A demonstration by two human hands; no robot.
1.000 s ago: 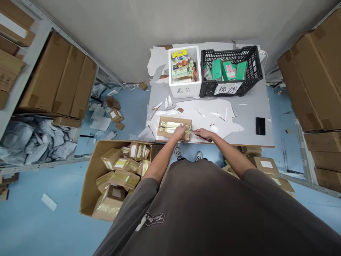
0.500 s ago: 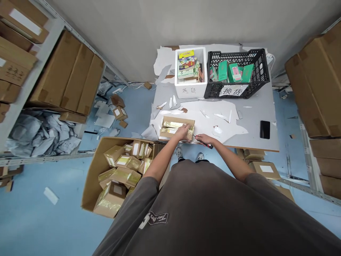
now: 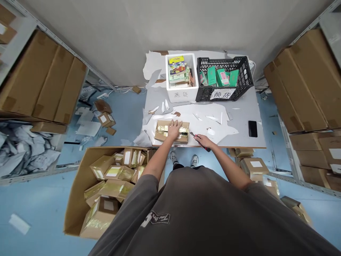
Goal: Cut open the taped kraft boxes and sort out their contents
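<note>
A small cardboard box [image 3: 161, 135] with shiny yellowish tape lies at the table's front edge. A dark gap runs along its top. My left hand [image 3: 174, 129] rests on the middle of the box with its fingers spread. Just right of the box, my right hand [image 3: 204, 141] is closed round a red and black utility knife [image 3: 198, 138]. Its blade points up and left toward the box's right end, apart from it.
Behind stand a white bin [image 3: 182, 96] with small boxes and a black crate [image 3: 241, 90] with green boxes. Paper scraps [image 3: 210, 131] and a phone [image 3: 253, 128] lie on the table [image 3: 245, 106]. A large carton [image 3: 76, 192] of taped parcels stands lower left; shelves flank both sides.
My left hand has gone from the box's right end to its middle, fingers now spread. A dark gap shows in the top. The knife has tilted, its blade apart from the box.
</note>
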